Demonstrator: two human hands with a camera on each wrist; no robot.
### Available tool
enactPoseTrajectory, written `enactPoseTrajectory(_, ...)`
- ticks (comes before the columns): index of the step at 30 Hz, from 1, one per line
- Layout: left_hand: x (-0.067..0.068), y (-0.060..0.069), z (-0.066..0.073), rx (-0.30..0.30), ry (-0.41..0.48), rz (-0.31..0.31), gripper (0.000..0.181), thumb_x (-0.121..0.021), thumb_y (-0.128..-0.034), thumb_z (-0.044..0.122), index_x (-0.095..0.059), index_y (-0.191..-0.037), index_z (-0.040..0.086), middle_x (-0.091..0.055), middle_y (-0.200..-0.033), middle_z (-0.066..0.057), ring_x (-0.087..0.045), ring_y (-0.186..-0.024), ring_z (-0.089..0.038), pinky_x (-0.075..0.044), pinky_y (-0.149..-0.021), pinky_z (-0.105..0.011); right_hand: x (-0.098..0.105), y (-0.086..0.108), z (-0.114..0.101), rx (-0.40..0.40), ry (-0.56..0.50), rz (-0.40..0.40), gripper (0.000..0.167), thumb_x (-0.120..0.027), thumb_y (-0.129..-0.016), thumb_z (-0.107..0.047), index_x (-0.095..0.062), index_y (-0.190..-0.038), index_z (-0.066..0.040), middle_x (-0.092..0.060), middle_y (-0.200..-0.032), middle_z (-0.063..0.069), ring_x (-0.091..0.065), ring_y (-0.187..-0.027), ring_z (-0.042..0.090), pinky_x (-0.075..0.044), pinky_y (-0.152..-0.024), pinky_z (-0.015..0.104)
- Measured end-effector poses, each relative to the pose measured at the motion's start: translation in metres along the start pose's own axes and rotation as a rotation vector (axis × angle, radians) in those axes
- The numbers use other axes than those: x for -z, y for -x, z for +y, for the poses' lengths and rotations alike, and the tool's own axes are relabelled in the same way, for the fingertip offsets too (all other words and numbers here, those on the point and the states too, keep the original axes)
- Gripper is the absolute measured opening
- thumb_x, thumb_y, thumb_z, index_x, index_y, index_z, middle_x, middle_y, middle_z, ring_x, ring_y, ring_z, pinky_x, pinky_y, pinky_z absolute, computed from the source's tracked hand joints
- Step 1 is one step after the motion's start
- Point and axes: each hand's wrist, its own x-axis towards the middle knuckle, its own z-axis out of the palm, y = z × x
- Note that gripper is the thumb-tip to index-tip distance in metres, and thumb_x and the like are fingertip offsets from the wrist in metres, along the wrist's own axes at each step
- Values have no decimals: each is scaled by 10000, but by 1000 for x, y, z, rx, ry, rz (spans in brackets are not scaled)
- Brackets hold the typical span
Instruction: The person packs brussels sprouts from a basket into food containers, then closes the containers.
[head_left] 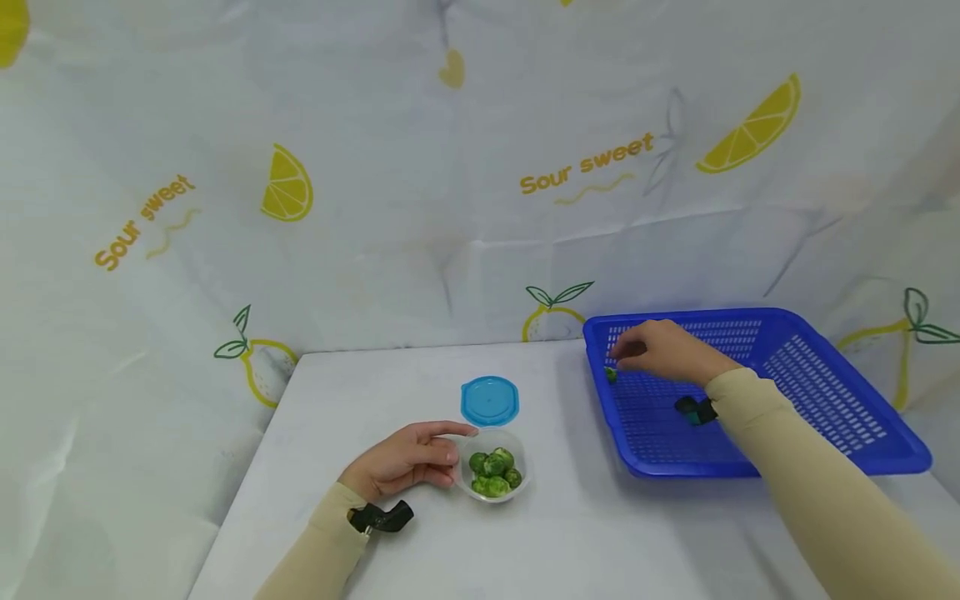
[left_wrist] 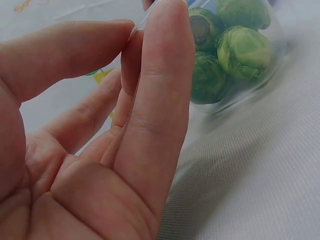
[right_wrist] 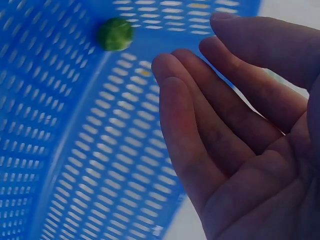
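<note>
A small clear plastic bowl [head_left: 527, 475] holds several Brussels sprouts [head_left: 492, 465]. My left hand [head_left: 411, 461] is at the bowl's left side and pinches its rim between thumb and fingers. In the left wrist view, sprouts [left_wrist: 244, 52] show through the bowl's wall beyond the fingers. Over the left part of a blue perforated basket [head_left: 757, 471], my right hand [head_left: 663, 350] hangs with relaxed, slightly bent fingers and nothing in them. One Brussels sprout [right_wrist: 115, 34] lies in the basket's corner, apart from the right fingertips.
Behind the bowl, a round blue lid [head_left: 490, 401] lies flat on the white table [head_left: 360, 392]. A white sheet printed with lemons [head_left: 405, 208] hangs behind the table. The basket's raised walls surround the space beneath my right hand.
</note>
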Motion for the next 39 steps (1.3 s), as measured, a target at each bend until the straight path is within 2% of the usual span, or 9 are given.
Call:
enactPoseTrajectory(6, 2, -1, -1, -4, 21, -10, 576, -643, -1054, 26, -466, -1602, 13, -767, -991, 15, -768, -882, -94, -678, -858, -278, -4, -14, 12, -11, -7, -26, 249, -751, -1009, -187, -791, -1199, -32, -802, -1178, 121, -755, -1107, 320, -629, -984, 556)
enactPoseTrajectory(13, 1, -2, -2, -14, 10, -14, 608, -675, -1036, 45, -458, -1601, -9, -765, -985, 23, -769, -878, -99, -681, -853, -289, -10, -24, 21, -43, 14, -44, 273, -780, -974, -181, -794, -1186, -10, -813, -1131, 122, -765, -1063, 304, -635, -965, 547)
enactPoseTrajectory(27, 2, -2, -2, -13, 24, -16, 597, -668, -1033, 28, -470, -1594, -10, -768, -992, 12, -761, -859, -95, -681, -843, -284, -16, -41, 24, -79, 31, -100, 331, -838, -906, -177, -793, -1176, 9, -809, -1123, 142, -764, -1052, 310, -633, -974, 543)
enactPoseTrajectory(39, 0, -2, 0, -7, 28, -11, 595, -660, -1037, 25, -466, -1598, -7, -765, -988, 12, -762, -857, -94, -680, -851, -283, -22, -47, 23, -75, 57, -83, 300, -874, -865, -171, -817, -1096, 11, -813, -1049, 134, -764, -976, 282, -648, -924, 526)
